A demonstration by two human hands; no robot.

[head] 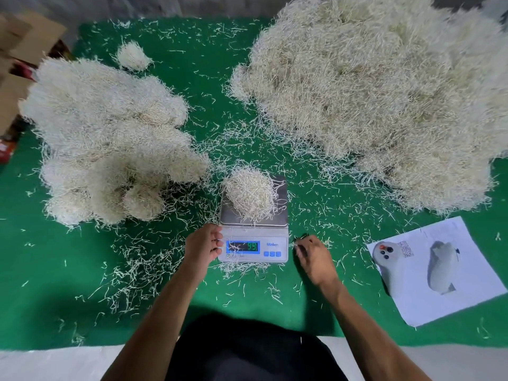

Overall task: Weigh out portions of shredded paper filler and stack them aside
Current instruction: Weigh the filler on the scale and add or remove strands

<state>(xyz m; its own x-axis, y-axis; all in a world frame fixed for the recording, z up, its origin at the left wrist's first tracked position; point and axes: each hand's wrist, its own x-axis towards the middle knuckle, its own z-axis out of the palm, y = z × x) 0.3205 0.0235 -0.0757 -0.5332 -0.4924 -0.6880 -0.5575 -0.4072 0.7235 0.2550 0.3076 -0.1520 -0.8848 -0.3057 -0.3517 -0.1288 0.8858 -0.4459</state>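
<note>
- Weighing was under way — a clump of shredded paper (249, 196) sat on the scale (253, 237) at centre frame, display lit.
- Left hand (203, 247) curled against the scale's left edge, gripping it; right hand (313, 255) pinched a few loose strands (298, 241) just right of the scale.
- Next, probably, trim or top up — then lift the clump to the weighed stack (110, 144) at left.
- Bulk pile (384, 100) filled the upper right.

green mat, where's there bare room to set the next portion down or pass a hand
Freest: the far middle strip of green mat between the weighed piles and the bulk heap, only thinly strewn. Also the near left, below the weighed piles. Crowded: around the scale, where loose shreds and both hands sit, and near right, taken by the paper sheet.
</note>
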